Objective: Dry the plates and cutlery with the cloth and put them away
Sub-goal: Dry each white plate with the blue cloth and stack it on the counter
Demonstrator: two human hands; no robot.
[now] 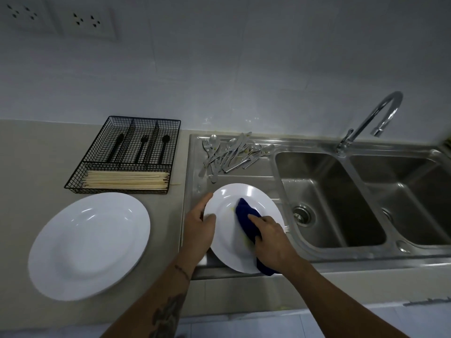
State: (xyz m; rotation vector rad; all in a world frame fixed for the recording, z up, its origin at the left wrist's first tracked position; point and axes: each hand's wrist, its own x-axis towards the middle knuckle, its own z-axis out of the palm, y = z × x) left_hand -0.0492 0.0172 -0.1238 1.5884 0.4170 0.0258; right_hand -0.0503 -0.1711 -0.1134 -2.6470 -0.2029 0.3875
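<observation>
Here my right hand (271, 237) grips the blue cloth (246, 215), pressing it into the white plate (244, 191) that my left hand (199, 228) holds by its rim above the steel drainboard (244, 170). Beyond lies loose cutlery (229, 154); another plate (89, 245) rests on the counter.

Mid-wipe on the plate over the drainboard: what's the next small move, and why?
Probably sweep the blue cloth toward the plate's left inner rim. The right hand presses it near the centre, where yellowish smears show beside it, and the left hand steadies the left edge.
</observation>
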